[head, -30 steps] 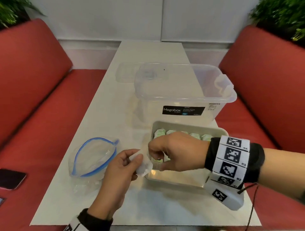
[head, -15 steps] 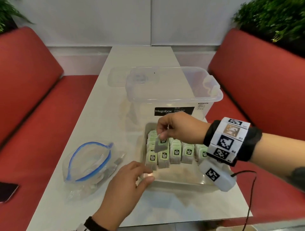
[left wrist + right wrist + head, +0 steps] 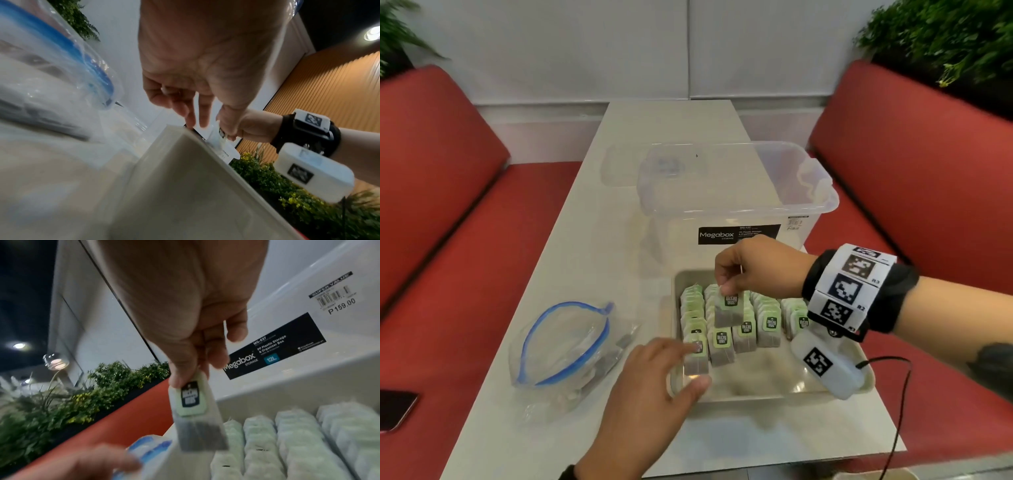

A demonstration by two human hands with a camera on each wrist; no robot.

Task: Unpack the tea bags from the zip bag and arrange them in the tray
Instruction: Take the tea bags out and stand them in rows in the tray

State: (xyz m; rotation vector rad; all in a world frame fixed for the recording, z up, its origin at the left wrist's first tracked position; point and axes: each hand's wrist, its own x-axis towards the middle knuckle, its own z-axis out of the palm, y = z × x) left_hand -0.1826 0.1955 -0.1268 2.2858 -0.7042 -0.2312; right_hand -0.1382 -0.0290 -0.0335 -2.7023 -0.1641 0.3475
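Head view alone shows rows of tea bags filling the tray, centre frame. Right hand pinches one tea bag by its top, hanging. Left hand, fingers relaxed, touches the lower-left row. Zip bag lies left; the storage box stands behind.

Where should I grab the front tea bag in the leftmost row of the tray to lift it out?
Pinch the front tea bag by its green tag end, coming from above. It leans on its row in the tray with that end uppermost, and the left hand is already touching it.
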